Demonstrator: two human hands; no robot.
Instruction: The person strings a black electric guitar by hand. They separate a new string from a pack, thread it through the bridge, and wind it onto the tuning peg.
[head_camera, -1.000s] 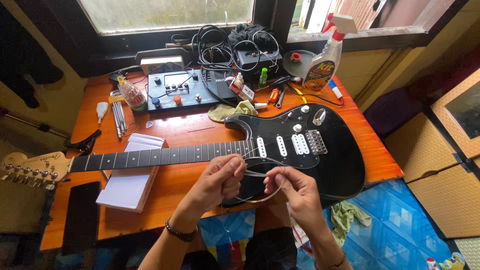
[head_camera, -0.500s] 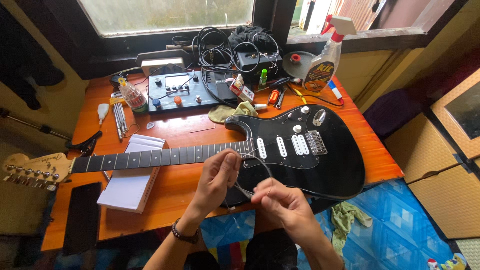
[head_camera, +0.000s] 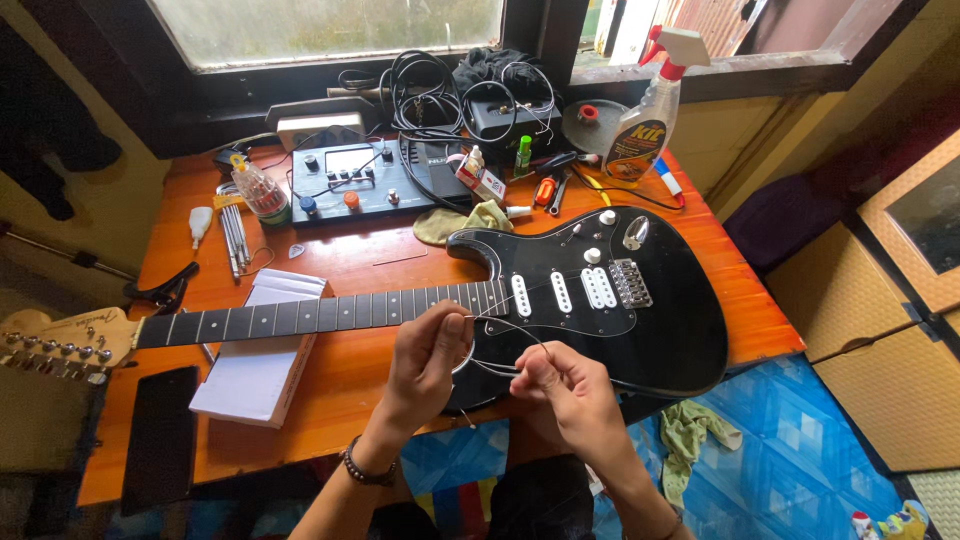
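A black electric guitar (head_camera: 660, 320) lies flat across the orange wooden table (head_camera: 370, 260), its dark neck (head_camera: 310, 317) running left to a pale headstock (head_camera: 60, 343). My left hand (head_camera: 425, 362) hovers over the near end of the neck, fingertips pinched on a thin coiled guitar string (head_camera: 497, 345). My right hand (head_camera: 565, 395) sits just to the right, near the table's front edge, pinching the other part of the same wire loop. Both hands are below the pickups.
A white box (head_camera: 262, 350) props the neck. A dark phone (head_camera: 160, 437) lies front left. Hex keys (head_camera: 233, 230), a black pedal unit (head_camera: 350, 182), cables (head_camera: 430, 85), screwdrivers (head_camera: 545, 190) and a spray bottle (head_camera: 645, 120) crowd the back. A green rag (head_camera: 695, 435) lies on the blue floor mat.
My right hand has shifted slightly back toward me and lower, reworking the wire loop. My left hand stays pinched near the neck's end. The guitar has not moved.
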